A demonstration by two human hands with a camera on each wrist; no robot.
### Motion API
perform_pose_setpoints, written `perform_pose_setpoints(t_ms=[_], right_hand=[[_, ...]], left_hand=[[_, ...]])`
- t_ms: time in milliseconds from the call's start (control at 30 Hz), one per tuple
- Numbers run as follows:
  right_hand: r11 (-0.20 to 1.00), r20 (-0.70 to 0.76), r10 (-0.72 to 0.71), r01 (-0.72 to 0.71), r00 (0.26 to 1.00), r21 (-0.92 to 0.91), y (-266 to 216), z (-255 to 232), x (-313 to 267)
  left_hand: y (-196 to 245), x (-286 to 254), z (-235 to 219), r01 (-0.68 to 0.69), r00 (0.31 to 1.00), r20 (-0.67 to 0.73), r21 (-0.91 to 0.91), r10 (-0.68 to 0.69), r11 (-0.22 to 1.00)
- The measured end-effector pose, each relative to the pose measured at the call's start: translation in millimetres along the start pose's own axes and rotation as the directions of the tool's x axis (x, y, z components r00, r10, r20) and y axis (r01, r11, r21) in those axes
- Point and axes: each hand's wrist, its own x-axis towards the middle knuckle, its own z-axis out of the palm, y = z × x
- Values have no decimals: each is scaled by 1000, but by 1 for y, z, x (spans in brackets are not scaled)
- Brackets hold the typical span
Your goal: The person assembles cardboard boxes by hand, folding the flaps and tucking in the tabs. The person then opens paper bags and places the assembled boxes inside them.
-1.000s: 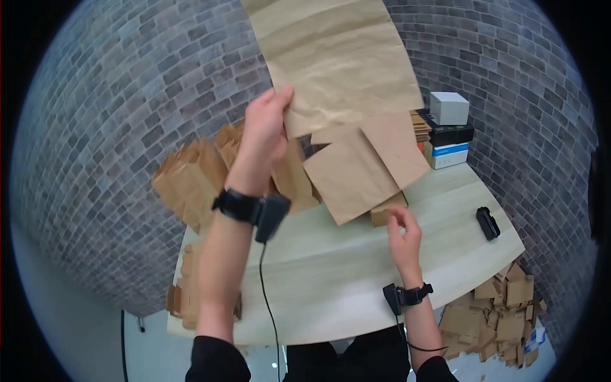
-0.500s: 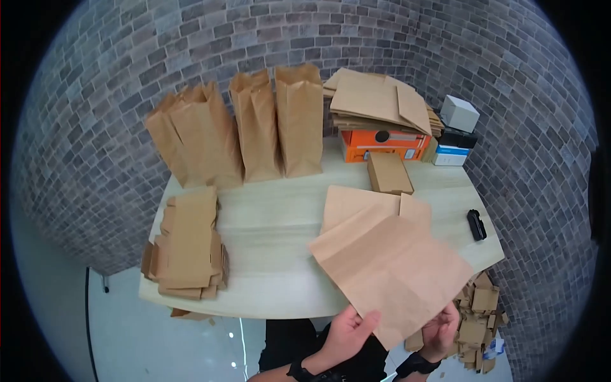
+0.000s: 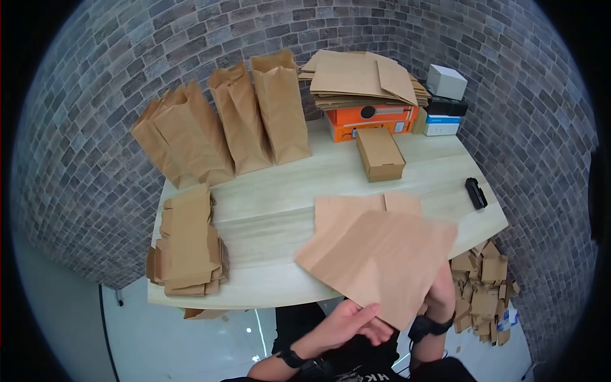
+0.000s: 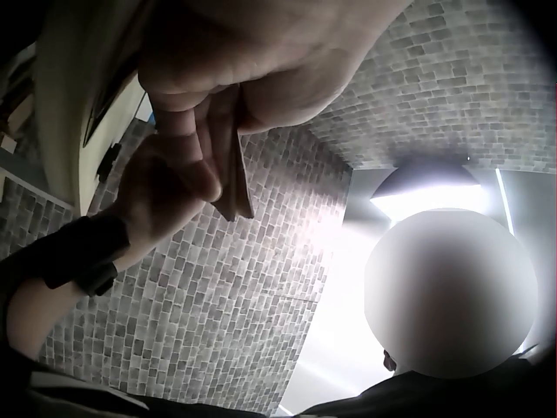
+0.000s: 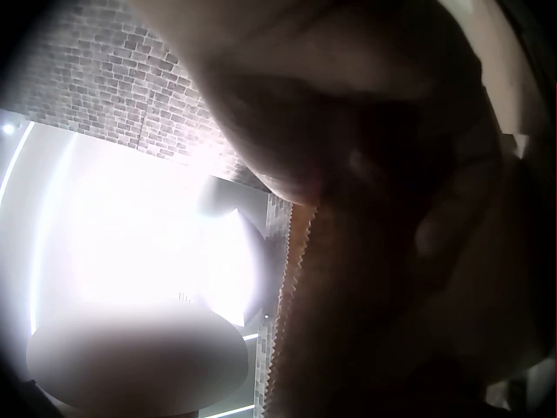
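A flat brown paper bag (image 3: 394, 254) is held up at the table's near edge, tilted towards me. My left hand (image 3: 353, 321) pinches its near left edge, thumb on top. My right hand (image 3: 442, 290) grips at the bag's right side, its fingers mostly hidden behind the paper. In the left wrist view the left hand (image 4: 252, 70) is close above the right hand (image 4: 157, 200), with folded paper (image 4: 237, 178) between its fingers. Seen from the right wrist, a dark right hand (image 5: 374, 131) lies over the bag's toothed edge (image 5: 291, 270). Beneath, another flat bag (image 3: 337, 210) lies on the table.
Several upright paper bags (image 3: 283, 114) stand at the back left. Flattened cartons (image 3: 188, 242) lie at the left. A small carton (image 3: 382, 156) sits before orange boxes (image 3: 375, 116) stacked with flat bags (image 3: 347, 73). A black device (image 3: 475, 193) lies right; cardboard scraps (image 3: 487, 286) cover the floor.
The left hand has come down from a large sheet raised at the back to the near edge. The right hand has left the small carton, then slid up the bag's right side, behind it.
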Motion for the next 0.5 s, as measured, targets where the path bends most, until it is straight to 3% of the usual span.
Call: perform_pose_setpoints(t_ms=[33,67,100,133,167,200,233,267,333,367,433,467,500], right_hand=[[991,80,-35,45,996,-125,-10,7,13],[981,143,-57,82,988,-175,-28,22,25],[967,208,-75,122,975,-222,-48,41,36],[944,285,-41,131,958,-304,-64,58,49],[914,359,2,144,933,-378,-78,76,61],[851,401,8,205,916,-485,-93,102,71],[771,445,21,269,895,-577,-106,127,80],[778,454,19,272,891,-566,-115,148,90],[683,469,204,218,859,-697,-128,178,102],[685,485,204,230,850,-691,-125,184,104],[581,442,-116,422,890,-696,-119,195,110],[587,470,-171,473,866,-657,-118,194,105],[585,483,-179,487,857,-648,-109,196,100]], left_hand=[[17,-8,-5,139,984,86,172,-156,975],[37,-25,-2,-82,991,132,470,22,879],[72,-45,20,-138,990,72,668,121,732],[99,-60,32,-265,951,101,756,293,599],[118,-72,41,-365,884,127,790,450,492],[132,-74,45,-589,698,297,756,651,287],[146,-70,62,-680,546,378,721,748,132],[168,-63,78,-626,468,518,766,716,-145],[200,-59,102,-241,632,413,909,656,-340],[217,-55,97,-226,626,406,911,665,-344],[244,-51,71,75,732,148,952,665,-295],[247,-56,59,87,723,145,951,676,-297],[250,-60,46,192,766,19,947,643,-257]])
